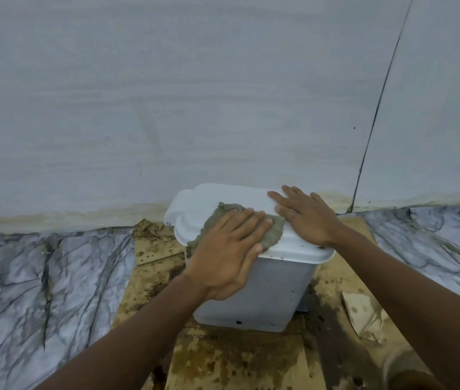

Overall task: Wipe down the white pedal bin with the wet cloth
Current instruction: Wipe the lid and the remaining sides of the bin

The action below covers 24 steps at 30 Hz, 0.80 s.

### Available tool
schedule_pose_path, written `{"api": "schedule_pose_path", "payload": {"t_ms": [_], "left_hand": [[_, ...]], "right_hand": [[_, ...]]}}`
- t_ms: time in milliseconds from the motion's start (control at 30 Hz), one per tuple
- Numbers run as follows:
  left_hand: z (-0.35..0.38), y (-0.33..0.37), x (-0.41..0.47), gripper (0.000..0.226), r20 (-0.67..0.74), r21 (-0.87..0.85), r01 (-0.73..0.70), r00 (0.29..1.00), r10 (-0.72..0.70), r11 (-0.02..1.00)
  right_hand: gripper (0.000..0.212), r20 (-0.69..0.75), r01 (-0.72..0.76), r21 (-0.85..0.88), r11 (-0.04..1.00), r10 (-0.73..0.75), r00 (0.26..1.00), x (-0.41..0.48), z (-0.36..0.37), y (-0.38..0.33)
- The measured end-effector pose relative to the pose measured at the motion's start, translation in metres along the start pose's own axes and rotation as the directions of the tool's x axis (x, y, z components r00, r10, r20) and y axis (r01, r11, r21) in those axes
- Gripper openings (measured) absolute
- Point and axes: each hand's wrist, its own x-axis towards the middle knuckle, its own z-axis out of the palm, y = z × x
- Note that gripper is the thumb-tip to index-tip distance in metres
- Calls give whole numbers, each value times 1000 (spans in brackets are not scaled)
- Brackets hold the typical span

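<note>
From the head camera, the left forearm (139, 327) comes up from the lower left and slants across to the middle. The right forearm (406, 285) enters from the lower right and angles up and inward. Both wrists are nearly straight.

The left hand (229, 249) lies flat, palm down, on the wet cloth (275, 233). Its fingers (248, 218) are straight and close together, pointing up and to the right, and its thumb lies along the front rim of the lid (212, 198). It presses the cloth and does not grip it.

The right hand (304, 218) is also spread flat, fingers a little apart and pointing up and to the left. It rests on the bare right part of the lid, just beside the cloth.

The white pedal bin (276, 288) stands in the middle on a stained sheet of cardboard (237, 361), with its lid closed. The grey-green cloth covers the front middle of the lid, and bare lid shows to its left and behind it.

The bin's back edge sits close to the wall (195, 94); whether they touch cannot be told. The cardboard reaches out in front of the bin and to both sides. Marble floor (40, 277) lies to the left and right of it. A torn scrap of paper (363, 316) lies on the cardboard, right of the bin.
</note>
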Motion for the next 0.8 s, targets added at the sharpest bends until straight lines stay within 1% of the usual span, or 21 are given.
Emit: {"api": "schedule_pose_path", "payload": {"t_ms": [67,100,233,333,400,467,567,633,700,733,800], "left_hand": [[-10,-17,-4,52,0,-55,-8,1000,8,998],[-13,-28,-9,51,-17,-62,14,1000,-15,998],[-10,-60,-38,52,-120,-52,208,970,-213,977],[0,-45,-33,52,-183,2,270,947,-265,963],[4,-24,-18,53,-174,45,266,951,-255,963],[8,-1,-2,53,-137,63,240,963,-230,969],[12,16,14,52,-74,91,140,988,-133,986],[5,6,16,51,-17,83,48,999,-46,995],[-7,-20,6,51,18,32,11,1000,-11,999],[-13,-35,-3,51,13,-1,26,1000,-26,1000],[-22,-61,-25,50,-17,-65,100,995,-101,993]], "right_hand": [[49,0,6,24,1000,-6,1000,0,0,2],[49,-2,9,27,1000,-9,1000,0,-1,2],[49,-6,16,2,1000,-16,1000,1,-1,-4],[49,1,14,-42,999,-14,1000,2,0,-5],[49,-1,11,-40,999,-11,1000,2,1,-5],[49,-3,8,-26,1000,-9,1000,3,2,-4],[49,-7,20,-36,999,-21,1000,1,2,0],[48,-16,31,-21,999,-31,999,-1,1,3],[48,-24,32,5,999,-32,999,-2,1,4],[48,-22,35,5,999,-35,999,-3,1,3],[49,-17,41,-8,999,-41,999,-2,1,0]]}}
